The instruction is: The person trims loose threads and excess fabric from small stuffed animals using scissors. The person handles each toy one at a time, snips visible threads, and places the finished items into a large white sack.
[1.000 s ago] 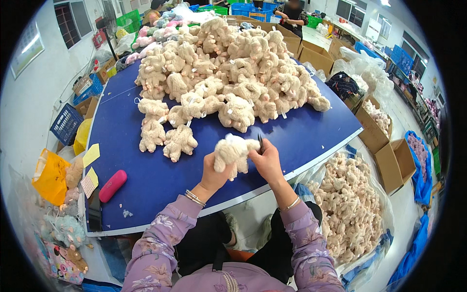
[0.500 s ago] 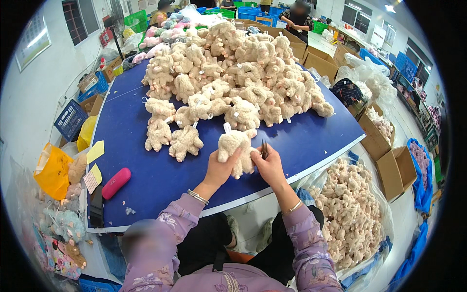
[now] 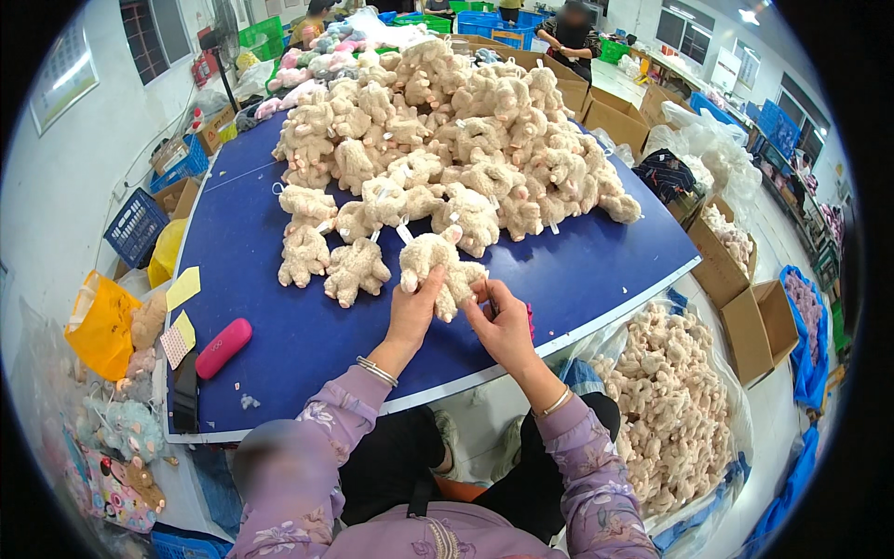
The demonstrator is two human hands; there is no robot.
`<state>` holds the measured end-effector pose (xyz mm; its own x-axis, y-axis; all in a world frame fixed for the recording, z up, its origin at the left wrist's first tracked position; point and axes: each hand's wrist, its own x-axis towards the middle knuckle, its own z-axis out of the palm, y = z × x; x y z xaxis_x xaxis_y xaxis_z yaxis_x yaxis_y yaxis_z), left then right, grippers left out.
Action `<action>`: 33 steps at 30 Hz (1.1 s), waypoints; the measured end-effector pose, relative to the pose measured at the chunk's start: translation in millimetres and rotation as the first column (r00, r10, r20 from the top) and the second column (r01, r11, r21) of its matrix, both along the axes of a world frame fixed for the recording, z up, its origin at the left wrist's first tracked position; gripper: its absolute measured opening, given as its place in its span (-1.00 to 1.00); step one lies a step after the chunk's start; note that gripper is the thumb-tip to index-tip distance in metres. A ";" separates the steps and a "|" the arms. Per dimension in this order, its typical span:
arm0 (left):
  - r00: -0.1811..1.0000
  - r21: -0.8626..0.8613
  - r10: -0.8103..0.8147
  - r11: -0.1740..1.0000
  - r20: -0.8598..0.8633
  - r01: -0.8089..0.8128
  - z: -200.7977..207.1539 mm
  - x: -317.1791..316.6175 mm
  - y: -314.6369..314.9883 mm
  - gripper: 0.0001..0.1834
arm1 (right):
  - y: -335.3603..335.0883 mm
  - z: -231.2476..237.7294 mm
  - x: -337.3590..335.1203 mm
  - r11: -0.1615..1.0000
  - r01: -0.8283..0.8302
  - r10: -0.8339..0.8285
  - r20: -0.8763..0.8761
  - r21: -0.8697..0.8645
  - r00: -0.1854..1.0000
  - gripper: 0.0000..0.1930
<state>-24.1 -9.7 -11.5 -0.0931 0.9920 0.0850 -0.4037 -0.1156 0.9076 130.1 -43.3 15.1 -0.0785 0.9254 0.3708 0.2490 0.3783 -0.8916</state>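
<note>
Above the near part of the blue table (image 3: 307, 359), my left hand (image 3: 413, 312) grips a cream plush toy (image 3: 433, 253) with a white tag loop at its top. My right hand (image 3: 503, 328) is closed at the toy's lower right, its fingertips touching a limb. Tucked in that same hand is a pair of snips; a pink part (image 3: 531, 320) shows beside the palm, and the blades are mostly hidden. Just beyond lie similar plush toys (image 3: 356, 270), in front of a large heap of them (image 3: 447, 121).
A pink case (image 3: 223, 348) and a dark flat object (image 3: 185, 396) lie at the table's left edge. A big sack of cream plush pieces (image 3: 666, 410) stands at right, beside cardboard boxes (image 3: 759, 326). A person (image 3: 570, 42) stands at the far side.
The plush toy has been turned and shifted slightly up and left. My right hand has rotated; the dark blades that pointed up have swung out of view and a pink part shows.
</note>
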 end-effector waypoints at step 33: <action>0.882 0.216 -0.224 0.917 -0.415 0.335 14.1 -11.5 -2.4 -0.54 | 16.5 4.2 36.5 0.928 -0.186 0.034 -0.423 -0.322 0.905 -0.81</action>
